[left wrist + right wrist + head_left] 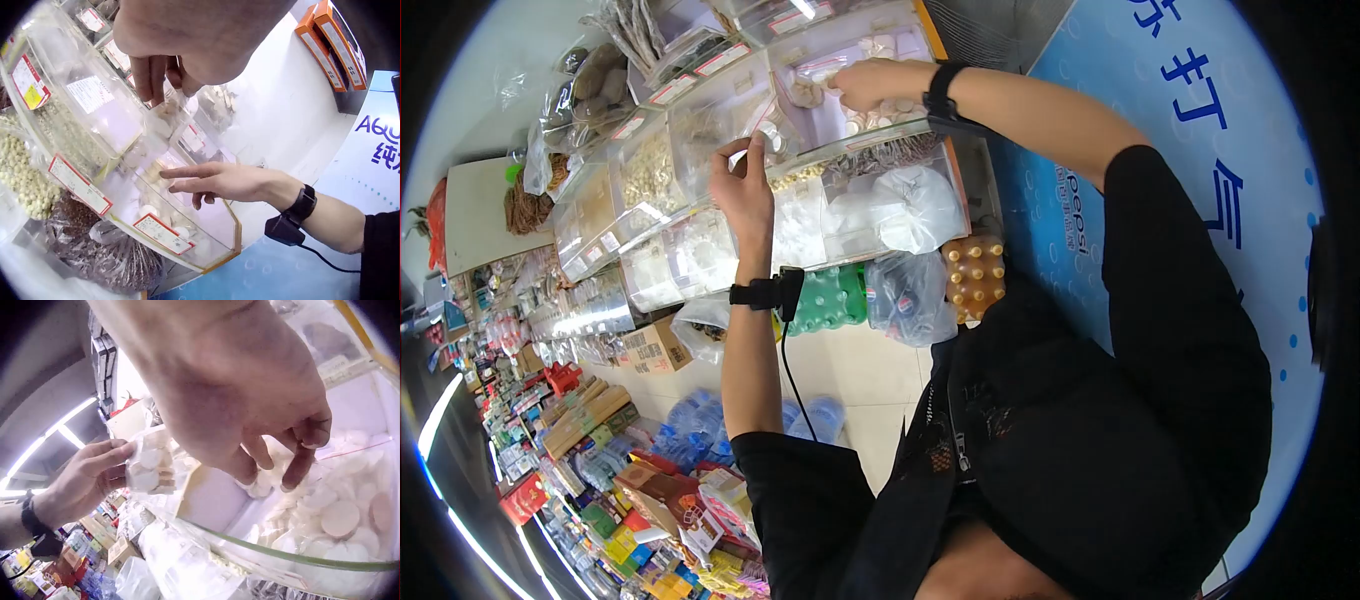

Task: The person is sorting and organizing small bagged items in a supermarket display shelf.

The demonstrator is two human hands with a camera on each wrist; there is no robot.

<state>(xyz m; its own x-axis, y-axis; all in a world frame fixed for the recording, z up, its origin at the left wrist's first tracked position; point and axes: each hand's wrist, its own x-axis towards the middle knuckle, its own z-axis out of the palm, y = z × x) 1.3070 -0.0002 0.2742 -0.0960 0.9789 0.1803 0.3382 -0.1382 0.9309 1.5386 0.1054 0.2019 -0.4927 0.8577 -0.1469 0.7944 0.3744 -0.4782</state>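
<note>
The left hand (743, 190) pinches the top of a small clear bag of pale round slices (149, 464), held up beside the bin in the right wrist view. Over the open bin (215, 497), the right hand (250, 406) reaches in with fingers pointing down among more pale round slices (340, 519). In the left wrist view the right hand (234, 181) has its index finger stretched out, the other fingers bent. Whether its fingertips hold a slice cannot be told.
Clear bins with red-edged labels (162, 233) run along the counter. Below stand a white plastic bag (915, 208), green bottles (830, 298) and brown bottles (975, 275). A blue poster (1040, 200) is beside the right arm.
</note>
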